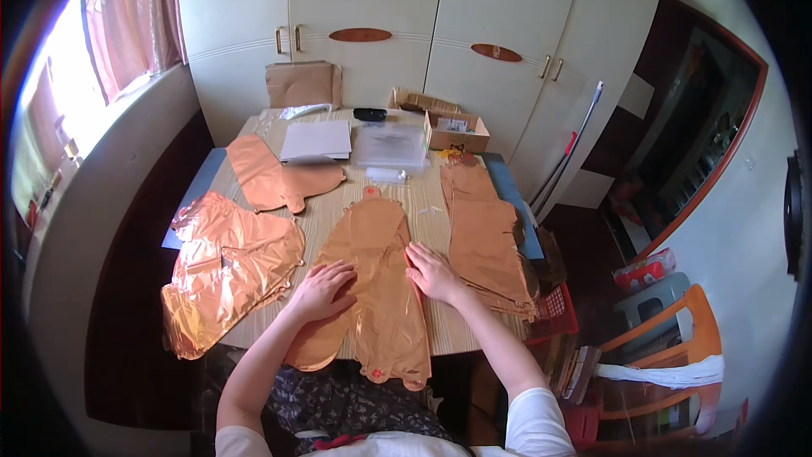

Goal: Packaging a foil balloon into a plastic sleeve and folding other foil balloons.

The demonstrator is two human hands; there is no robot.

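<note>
Flat on the table in front of me lies a copper-coloured foil balloon (378, 279), partly folded, with a small red mark at its far tip and another near its near end. My left hand (325, 289) rests on its left part, fingers stretched out. Along the right edge of the foil, my right hand (432, 272) lies with its fingers extended. Neither hand grips anything. On the left is a pile of shiny, crumpled foil balloons (233, 267). Behind that pile lies another flat foil balloon (269, 178). A flatter stack of foil balloons (484, 241) sits to the right.
Toward the back of the wooden table (433, 218) are a white board (315, 140), a clear plastic case (391, 145), a small clear packet (386, 175), a black object (370, 114) and an open cardboard box (457, 135). A wooden chair (706, 330) stands at the right.
</note>
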